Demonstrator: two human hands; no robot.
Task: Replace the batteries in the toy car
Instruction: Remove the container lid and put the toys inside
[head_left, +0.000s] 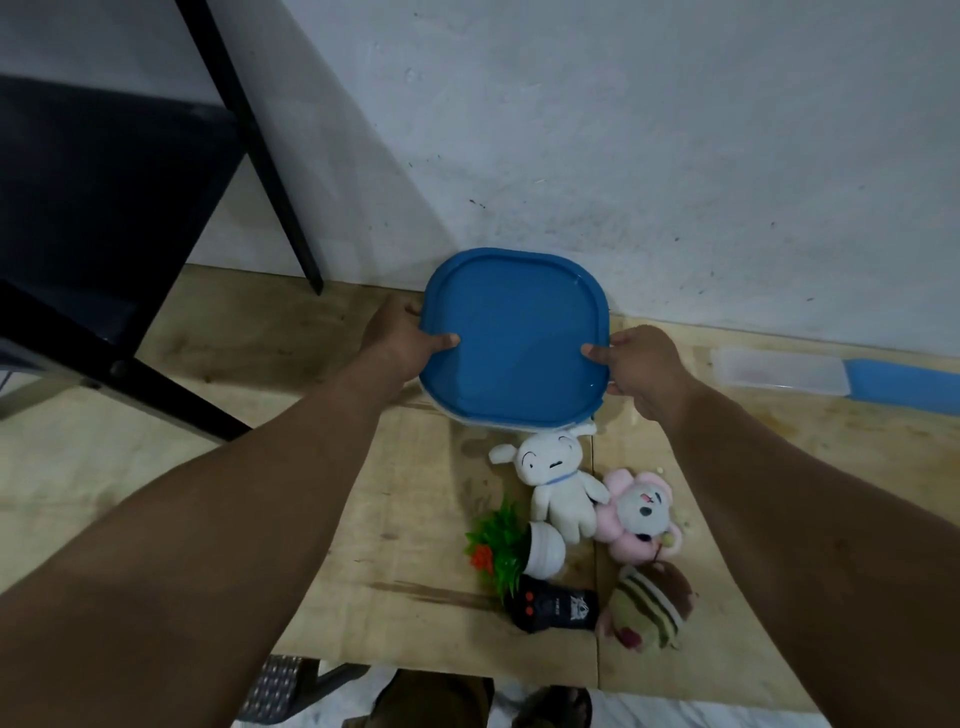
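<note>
Both arms are extended forward over the wooden table (291, 332), forearms bare and converging toward the far edge by the wall (623, 156). The left hand (397, 338) is clamped on the left rim of a blue-lidded container (511, 338): the thumb is laid flat on top of the lid, the fingers are wrapped under and behind the edge, largely hidden. The right hand (641, 364) is held in mirror pose on the right rim, thumb pressed on the lid surface, remaining fingers curled beneath the edge. The lid is seen square with rounded corners, tilted slightly toward the camera; a pale container wall is visible just under its near edge. Whether the container is lifted or resting on the table cannot be told.

Just nearer than the container, a white plush dog (556, 483) is seen, touching a pink plush (636, 514) at its right. A small white pot with green artificial plant (511, 551) is lying tipped on its side beside the dog. At the near edge, a dark toy car (553, 610) is recorded, next to a brown striped plush (649, 608). Toward the right far edge, a clear plastic box (779, 374) and a blue lid (904, 384) are noted. A black metal frame (249, 130) stands at the left.
</note>
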